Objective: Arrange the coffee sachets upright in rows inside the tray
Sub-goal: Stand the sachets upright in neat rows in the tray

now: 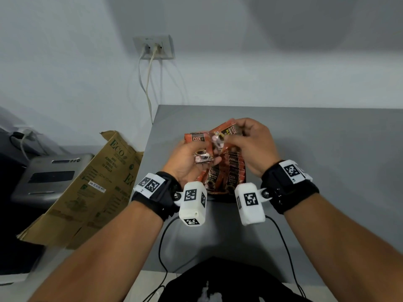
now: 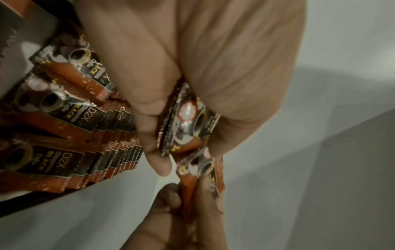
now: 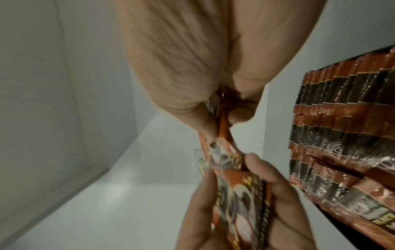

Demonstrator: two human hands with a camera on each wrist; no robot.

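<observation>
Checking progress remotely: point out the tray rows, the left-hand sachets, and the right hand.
tray rows [image 1: 234, 171], head view, sachet tops
left-hand sachets [image 1: 197, 140], head view, top label
right hand [image 1: 253, 144], head view, back of hand

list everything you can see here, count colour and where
sachets in tray: many, orange-brown and black, upright in rows, between the wrists
tray: one, dark, on the table, mostly hidden
held sachets: a few, orange-brown, above the tray
table: one, grey, against the wall
cardboard: one flattened box, brown, left of the table
wall socket: one, white, two cables plugged in
grey device: one, far left
left hand: holds sachets
right hand: pinches one sachet
wrist cameras: two, white
</observation>
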